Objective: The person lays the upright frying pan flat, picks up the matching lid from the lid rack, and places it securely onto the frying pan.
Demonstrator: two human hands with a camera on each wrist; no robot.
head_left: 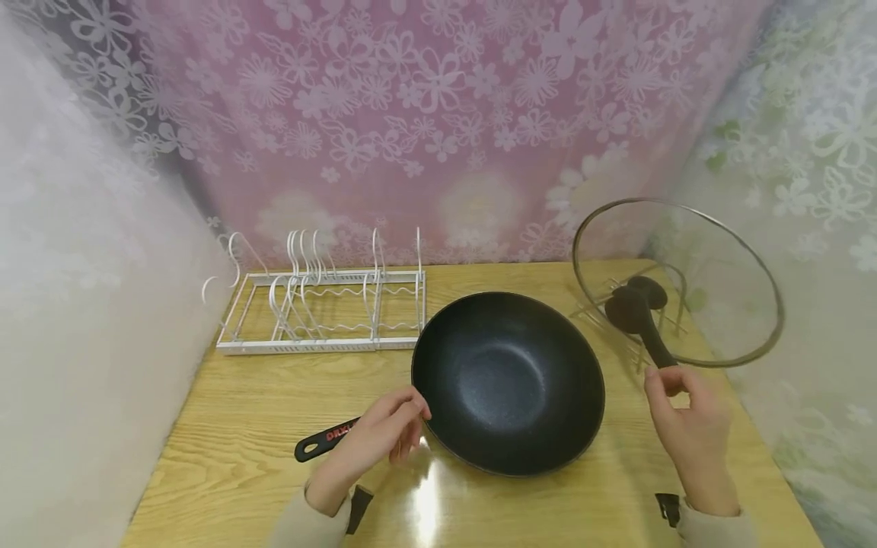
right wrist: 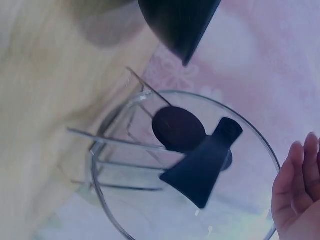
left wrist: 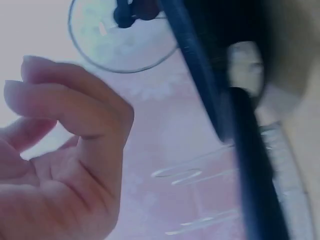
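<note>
A black wok rests on the wooden table, its handle pointing left, partly behind my left arm. My left hand is at the wok's near-left rim in the head view; in the left wrist view its loosely bent fingers hold nothing and stay apart from the wok. A round glass lid with a metal rim and black knob handle stands tilted in a wire stand. My right hand appears close to the handle's end, but the right wrist view shows it apart, beside the lid's rim, fingers relaxed.
A white wire rack with upright curved dividers stands at the back left of the wooden table. Flowered curtains close off the back and sides. Each wrist wears a dark strap.
</note>
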